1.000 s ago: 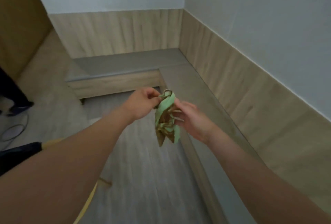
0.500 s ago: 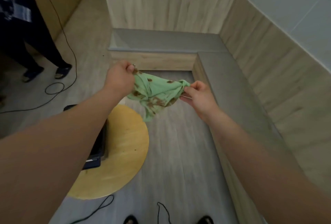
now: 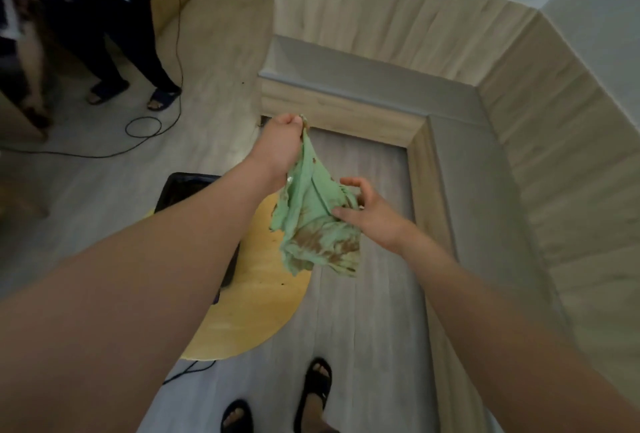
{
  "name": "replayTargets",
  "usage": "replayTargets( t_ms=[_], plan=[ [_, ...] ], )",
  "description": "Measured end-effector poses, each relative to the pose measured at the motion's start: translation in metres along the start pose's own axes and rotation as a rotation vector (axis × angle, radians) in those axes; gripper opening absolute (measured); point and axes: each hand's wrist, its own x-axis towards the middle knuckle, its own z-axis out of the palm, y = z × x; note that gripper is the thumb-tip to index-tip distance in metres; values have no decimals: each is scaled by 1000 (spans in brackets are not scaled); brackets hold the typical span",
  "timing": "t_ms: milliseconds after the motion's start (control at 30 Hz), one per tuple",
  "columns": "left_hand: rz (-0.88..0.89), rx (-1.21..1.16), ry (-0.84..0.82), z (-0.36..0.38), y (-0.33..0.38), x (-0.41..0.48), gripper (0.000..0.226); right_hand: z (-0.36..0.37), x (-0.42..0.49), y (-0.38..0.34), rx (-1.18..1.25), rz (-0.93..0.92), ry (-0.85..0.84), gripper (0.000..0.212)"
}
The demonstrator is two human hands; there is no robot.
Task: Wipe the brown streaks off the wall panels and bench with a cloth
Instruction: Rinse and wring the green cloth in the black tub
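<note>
- Cloth (image 3: 313, 224): pale green and marked with brown smears. It hangs in the air at the middle of the frame, over the floor (image 3: 363, 311), between the two hands and touching neither surface it is meant to clean.
- Left hand (image 3: 278, 150), just above centre: its fingers (image 3: 292, 120) are curled tight and pinch the cloth's top corner, so most of the cloth hangs from this one point.
- Right hand (image 3: 375, 216), just right of centre: the thumb lies across the front of a bunched fold and the fingers (image 3: 350, 182) curl round behind it in a loose hold.
- Bench (image 3: 464, 169): a grey L-shaped seat running up the right side and across the top of the frame, with wall panels (image 3: 381, 17) of pale wood behind it. No brown streaks show clearly on either from this angle.
- Main risk, as I judge it: the lower part of the cloth is heavily soiled, so if that face meets the panels or bench it will spread brown rather than lift it. A cleaner face should be folded outward first.
- Second risk: the right hand's loose hold could let the fold slip, leaving the cloth swinging from one corner.
- Cable (image 3: 187, 368) near the sandals (image 3: 315, 386) at the bottom could catch a foot when stepping toward the bench.
</note>
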Motion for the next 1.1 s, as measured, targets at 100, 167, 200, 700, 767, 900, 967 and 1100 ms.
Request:
replayTargets(
  t_ms=[100,167,200,700,767,900,967,1100],
  plan=[
    [-138,-211,203,-27,-9,10,22,-1,33,19,-187,23,-119,37],
    [-177,-256,357,-46,-18,15,34,-1,52,30,-323,34,-101,25],
    [-186,-250,413,-56,-20,14,36,-1,63,36,-352,40,-70,27],
    [-272,428,209,-245,-98,43,33,129,176,-21,211,120,-61,14],
    [-322,505,171,-259,-114,47,34,158,186,-31,232,121,-84,12],
    [-490,604,27,-282,-153,58,40,205,207,-32,279,231,-156,10],
    [-641,635,-134,-290,-174,62,34,226,223,-16,12,255,-119,9],
    [-817,535,-178,-296,-210,76,32,253,244,15,-638,202,-214,46]
  ],
)
